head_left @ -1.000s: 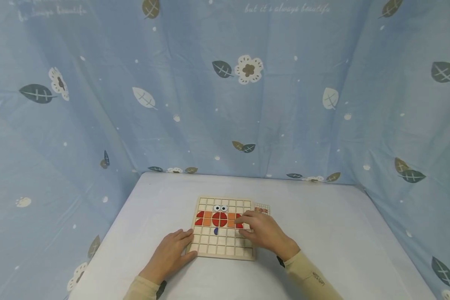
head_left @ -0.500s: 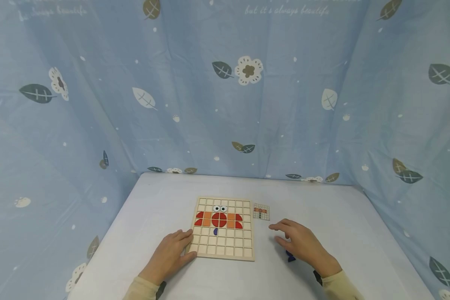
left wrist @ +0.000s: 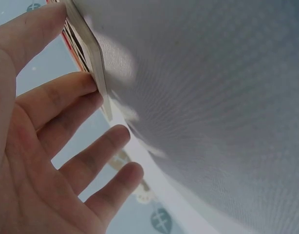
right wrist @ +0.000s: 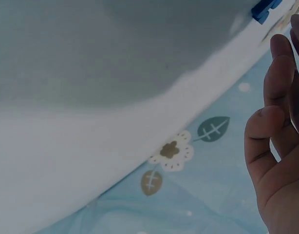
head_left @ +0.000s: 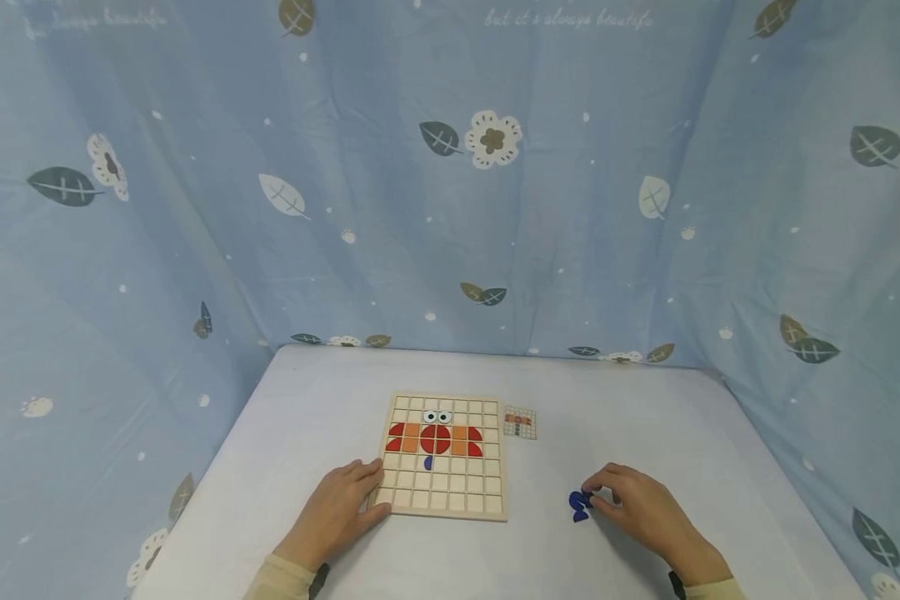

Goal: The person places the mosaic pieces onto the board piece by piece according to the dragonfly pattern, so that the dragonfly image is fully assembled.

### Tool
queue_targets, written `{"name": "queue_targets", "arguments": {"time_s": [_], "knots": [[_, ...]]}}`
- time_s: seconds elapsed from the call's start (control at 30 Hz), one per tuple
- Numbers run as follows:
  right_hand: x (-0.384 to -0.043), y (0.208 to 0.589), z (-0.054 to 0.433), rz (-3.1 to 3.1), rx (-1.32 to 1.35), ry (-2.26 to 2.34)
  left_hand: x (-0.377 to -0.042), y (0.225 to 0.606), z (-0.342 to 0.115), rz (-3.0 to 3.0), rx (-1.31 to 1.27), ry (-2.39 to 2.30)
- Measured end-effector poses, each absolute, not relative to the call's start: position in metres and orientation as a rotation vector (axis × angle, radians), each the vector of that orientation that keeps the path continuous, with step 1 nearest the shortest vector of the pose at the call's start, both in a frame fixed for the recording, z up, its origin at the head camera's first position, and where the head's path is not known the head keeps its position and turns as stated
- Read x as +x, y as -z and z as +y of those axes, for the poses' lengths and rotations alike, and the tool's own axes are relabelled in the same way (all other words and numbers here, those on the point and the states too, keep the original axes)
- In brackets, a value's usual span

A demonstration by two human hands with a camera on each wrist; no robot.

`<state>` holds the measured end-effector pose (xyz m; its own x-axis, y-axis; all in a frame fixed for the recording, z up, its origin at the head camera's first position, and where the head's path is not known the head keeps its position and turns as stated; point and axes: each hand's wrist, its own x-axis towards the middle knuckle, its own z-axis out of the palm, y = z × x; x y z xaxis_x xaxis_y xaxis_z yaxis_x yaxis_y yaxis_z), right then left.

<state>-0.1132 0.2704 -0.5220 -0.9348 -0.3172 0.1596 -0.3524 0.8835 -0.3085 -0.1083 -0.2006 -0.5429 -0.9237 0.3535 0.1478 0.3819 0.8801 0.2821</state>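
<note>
A wooden grid board [head_left: 444,500] lies on the white table, bearing red, orange, eye-patterned and blue pieces. My left hand [head_left: 342,506] rests at its left edge, fingertips and thumb touching the rim, fingers fairly straight; the left wrist view shows the fingertips against the board's side [left wrist: 96,56]. My right hand [head_left: 640,507] is at several loose blue pieces [head_left: 577,500], thumb and index finger on either side of one; whether they pinch it I cannot tell. In the right wrist view, blue pieces [right wrist: 264,10] show at the top edge, near the fingers [right wrist: 281,68].
A small pattern card [head_left: 521,422] lies just right of the board, printed with a similar figure on a grid. Blue leaf-print curtain [head_left: 487,225] hangs behind and beside the white table [head_left: 330,383].
My right hand has moved from the board's right side, past the card, rightward and toward me to the loose blue pieces. My left hand stays at the board's edge.
</note>
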Motion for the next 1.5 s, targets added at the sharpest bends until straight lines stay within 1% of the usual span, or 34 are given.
{"name": "queue_targets", "arguments": {"time_s": [0.27, 0.67, 0.87, 1.17, 1.4, 1.5], "knots": [[-0.109, 0.524, 0.272, -3.053, 0.445, -0.436, -0.107, 0.543, -0.202, -2.971, -0.572, 0.474], [-0.106, 0.532, 0.279, -2.990, 0.588, -0.357, -0.108, 0.542, -0.200, -2.972, -0.583, 0.439], [-0.104, 0.532, 0.276, -2.969, 0.595, -0.338, -0.107, 0.543, -0.201, -2.966, -0.587, 0.451], [-0.103, 0.531, 0.273, -3.042, 0.539, -0.350, -0.108, 0.545, -0.201, -2.963, -0.585, 0.450], [-0.103, 0.534, 0.269, -3.135, 0.433, -0.495, -0.107, 0.546, -0.201, -2.970, -0.555, 0.463], [-0.102, 0.535, 0.268, -3.116, 0.423, -0.490, -0.108, 0.546, -0.201, -2.969, -0.551, 0.476]]}}
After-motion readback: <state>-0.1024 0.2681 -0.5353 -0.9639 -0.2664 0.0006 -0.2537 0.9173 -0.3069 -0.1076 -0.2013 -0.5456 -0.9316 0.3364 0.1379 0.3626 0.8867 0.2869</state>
